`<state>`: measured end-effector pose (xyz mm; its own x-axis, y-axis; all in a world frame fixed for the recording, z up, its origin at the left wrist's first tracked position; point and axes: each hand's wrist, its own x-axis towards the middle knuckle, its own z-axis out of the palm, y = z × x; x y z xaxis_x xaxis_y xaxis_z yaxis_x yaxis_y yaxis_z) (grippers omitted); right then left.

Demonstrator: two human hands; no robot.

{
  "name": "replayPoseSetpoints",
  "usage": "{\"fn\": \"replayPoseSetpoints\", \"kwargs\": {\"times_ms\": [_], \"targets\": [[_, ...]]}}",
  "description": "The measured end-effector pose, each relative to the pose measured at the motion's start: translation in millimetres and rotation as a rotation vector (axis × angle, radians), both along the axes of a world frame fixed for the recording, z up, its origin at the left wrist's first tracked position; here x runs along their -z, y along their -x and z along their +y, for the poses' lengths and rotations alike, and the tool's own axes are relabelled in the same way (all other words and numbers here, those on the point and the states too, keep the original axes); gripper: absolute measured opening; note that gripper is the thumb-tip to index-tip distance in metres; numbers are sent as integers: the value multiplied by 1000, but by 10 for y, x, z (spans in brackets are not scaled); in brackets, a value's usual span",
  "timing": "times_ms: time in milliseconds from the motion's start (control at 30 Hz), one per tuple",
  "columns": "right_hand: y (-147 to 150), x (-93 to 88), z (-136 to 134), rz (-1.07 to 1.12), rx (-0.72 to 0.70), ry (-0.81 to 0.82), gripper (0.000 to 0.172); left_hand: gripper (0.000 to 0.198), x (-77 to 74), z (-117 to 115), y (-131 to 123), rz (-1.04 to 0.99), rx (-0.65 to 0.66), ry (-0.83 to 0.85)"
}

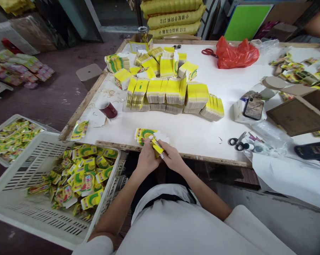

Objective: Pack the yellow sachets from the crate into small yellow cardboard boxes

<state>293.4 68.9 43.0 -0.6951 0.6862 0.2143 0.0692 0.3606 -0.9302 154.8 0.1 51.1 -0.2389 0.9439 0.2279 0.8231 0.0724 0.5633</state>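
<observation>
Well, I see one small yellow box (157,146) at the near edge of the table (181,129). The left hand (148,156) curls its fingers round it, and the right hand (173,156) pinches its other side. It looks light, stiff and easy to crush, so I'd hold it softly by its sides. I count one mug (110,110), one phone (253,108) and two white crates (38,150); the yellow stacks (197,94) hold too many to count.
</observation>
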Motion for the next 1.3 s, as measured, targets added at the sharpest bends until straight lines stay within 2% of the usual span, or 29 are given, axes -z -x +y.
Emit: {"fn": "replayPoseSetpoints", "kwargs": {"times_ms": [67, 133, 200, 333, 467, 567, 700, 833, 1067, 1167, 1233, 1300], "targets": [[-18, 16, 48, 33, 98, -21, 56, 67, -46, -16, 29, 33, -32, -35], [-51, 37, 109, 38, 134, -73, 57, 58, -113, -53, 73, 31, -37, -33], [-92, 64, 160, 11, 79, -138, 56, 52, -181, -95, 124, -6, -13, -40], [-179, 87, 249, -26, -7, -204, 41, 55, -277, -146, 215, -59, 24, -39], [-279, -26, 362, -39, -123, -184, 34, 56, -332, -145, 279, -162, 88, 15], [-309, -104, 386, -63, -204, -163, 32, 56, -343, -129, 294, -183, 101, 24], [-274, -48, 328, -61, -156, -166, 33, 57, -315, -124, 294, -143, 90, 3], [-281, 14, 345, -87, -207, -130, 30, 58, -265, -158, 317, -147, 105, 23], [-277, -92, 409, -138, -232, -179, 25, 58, -236, -161, 245, -220, 105, 48], [-252, -67, 373, -109, -176, -206, 29, 65, -214, -136, 188, -352, -14, -52], [-253, -27, 358, -91, -108, -217, 30, 70, -174, -124, 175, -574, -176, -118], [-261, 11, 354, -78, -52, -230, 30, 63, -125, -117, 182, -837, -296, -132]]}}
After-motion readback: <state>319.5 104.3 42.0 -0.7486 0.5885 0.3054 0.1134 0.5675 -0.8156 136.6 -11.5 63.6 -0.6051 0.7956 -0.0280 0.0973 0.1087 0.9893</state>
